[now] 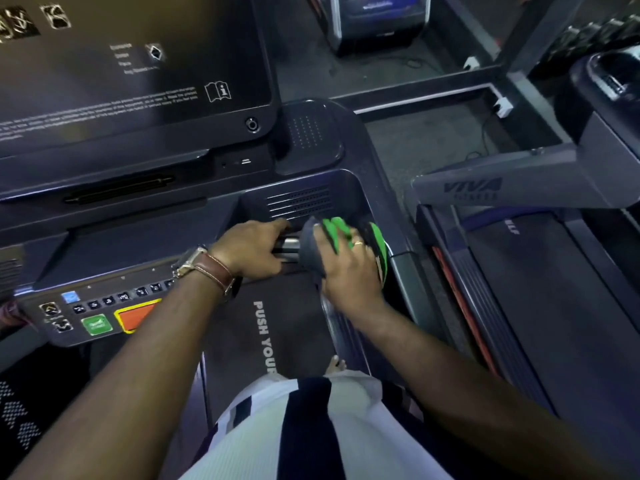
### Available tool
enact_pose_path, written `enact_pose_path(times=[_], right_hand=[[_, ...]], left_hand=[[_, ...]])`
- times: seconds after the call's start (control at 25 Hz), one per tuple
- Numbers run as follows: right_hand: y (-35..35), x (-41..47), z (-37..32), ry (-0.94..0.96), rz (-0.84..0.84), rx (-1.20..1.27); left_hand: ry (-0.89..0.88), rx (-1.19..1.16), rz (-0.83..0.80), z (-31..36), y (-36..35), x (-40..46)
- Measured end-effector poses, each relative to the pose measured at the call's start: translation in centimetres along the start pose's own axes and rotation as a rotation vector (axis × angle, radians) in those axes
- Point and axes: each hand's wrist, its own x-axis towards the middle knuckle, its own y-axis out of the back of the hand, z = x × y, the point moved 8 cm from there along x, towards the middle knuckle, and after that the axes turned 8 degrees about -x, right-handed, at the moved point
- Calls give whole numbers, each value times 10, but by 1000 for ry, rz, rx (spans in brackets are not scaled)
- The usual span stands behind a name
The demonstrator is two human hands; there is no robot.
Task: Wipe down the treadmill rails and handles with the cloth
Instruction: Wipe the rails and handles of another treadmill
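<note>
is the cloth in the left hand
No, the right hand holds the grey and green cloth against the handle, while the left hand grips the bare handle beside it.

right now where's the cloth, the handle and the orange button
cloth (311, 251): head view, grey fold under the right hand.
handle (289, 243): head view, shiny metal section between the hands.
orange button (138, 315): head view, its middle.
</note>
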Motion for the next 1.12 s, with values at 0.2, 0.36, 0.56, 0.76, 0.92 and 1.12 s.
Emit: enact_pose_path(times=[0.2, 0.36, 0.56, 0.76, 0.92, 1.12], right_hand=[[15, -3, 14, 88, 82, -71], [25, 7, 23, 28, -62, -101], [21, 29, 28, 43, -227, 36], [26, -2, 39, 27, 4, 243], [76, -37, 49, 34, 353, 133], [43, -2, 100, -471, -86, 18]], left_hand=[[-7, 179, 85, 8, -11, 5], [-6, 149, 78, 7, -10, 5], [-24, 140, 134, 6, -9, 6], [46, 121, 154, 4, -9, 10], [14, 303, 160, 38, -23, 22], [-161, 335, 92, 97, -36, 51]])
